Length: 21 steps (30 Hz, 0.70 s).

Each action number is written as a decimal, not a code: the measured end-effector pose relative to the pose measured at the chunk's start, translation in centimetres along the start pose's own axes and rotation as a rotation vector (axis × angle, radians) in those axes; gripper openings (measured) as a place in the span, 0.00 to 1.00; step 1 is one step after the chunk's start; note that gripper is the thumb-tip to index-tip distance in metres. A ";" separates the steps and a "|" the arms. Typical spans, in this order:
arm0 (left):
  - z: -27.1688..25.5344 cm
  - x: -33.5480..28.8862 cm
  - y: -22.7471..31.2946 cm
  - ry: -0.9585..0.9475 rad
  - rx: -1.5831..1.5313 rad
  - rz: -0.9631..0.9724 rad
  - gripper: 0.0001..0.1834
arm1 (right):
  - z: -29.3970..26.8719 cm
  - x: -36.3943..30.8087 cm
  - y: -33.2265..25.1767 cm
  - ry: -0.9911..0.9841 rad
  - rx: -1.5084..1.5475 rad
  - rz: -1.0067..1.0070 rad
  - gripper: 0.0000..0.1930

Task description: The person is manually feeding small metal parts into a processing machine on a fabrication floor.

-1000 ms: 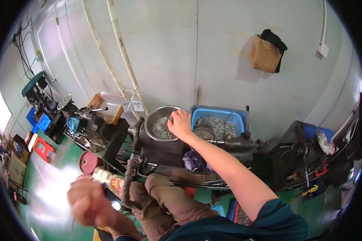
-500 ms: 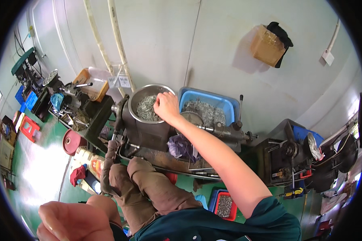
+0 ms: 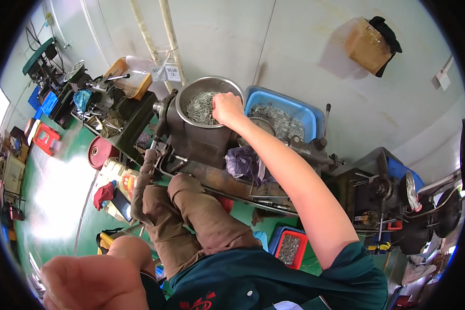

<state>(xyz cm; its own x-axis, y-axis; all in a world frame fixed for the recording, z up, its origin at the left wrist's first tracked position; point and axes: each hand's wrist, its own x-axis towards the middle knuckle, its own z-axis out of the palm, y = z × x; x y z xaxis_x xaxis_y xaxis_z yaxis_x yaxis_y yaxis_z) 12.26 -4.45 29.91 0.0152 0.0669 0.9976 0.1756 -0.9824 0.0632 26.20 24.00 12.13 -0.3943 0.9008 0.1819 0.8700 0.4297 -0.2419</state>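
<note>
A round steel bowl (image 3: pixel 210 79) sits on top of a dark machine (image 3: pixel 194 142) in front of me, and thin silvery metal pins (image 3: pixel 200 107) lie heaped inside it. My right hand (image 3: pixel 227 109) reaches over the bowl's right side, its fingers curled down at the pins; what they pinch is hidden. Close to the camera at lower left, my left hand (image 3: pixel 95 281) is raised with its fingers curled in. Whether anything is in it cannot be made out. Right of the bowl stands a blue plastic bin (image 3: pixel 315 121) with many small metal pieces.
A crumpled dark purple plastic bag (image 3: pixel 244 164) lies on the machine's bed below my right forearm. A lever (image 3: pixel 326 119) rises beside the blue bin. By my lap, a red tray (image 3: pixel 300 253) holds small metal parts. More machines stand left and right; a wall closes the back.
The whole view has shifted, so the bench sits higher and further right. My right hand stays at the bowl's right side. My left hand remains curled at lower left, turned slightly.
</note>
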 end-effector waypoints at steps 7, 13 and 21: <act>0.8 -0.7 0.4 0.255 -0.234 0.200 0.07 | -0.5 0.3 -0.2 0.066 0.055 -0.019 0.08; 0.3 -11.3 -3.6 0.384 0.574 -0.370 0.03 | -0.6 0.2 -0.5 0.156 0.314 0.071 0.05; -2.6 -21.5 -6.0 -0.011 1.194 -0.804 0.15 | -0.5 -0.2 -0.5 0.263 0.293 0.035 0.05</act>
<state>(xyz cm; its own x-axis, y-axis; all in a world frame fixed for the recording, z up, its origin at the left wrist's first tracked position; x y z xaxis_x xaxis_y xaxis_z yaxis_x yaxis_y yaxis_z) 8.36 -0.43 8.12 -0.4762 0.5290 0.7025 0.8444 0.0521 0.5332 26.06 23.56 12.71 -0.2441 0.8846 0.3974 0.7452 0.4333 -0.5068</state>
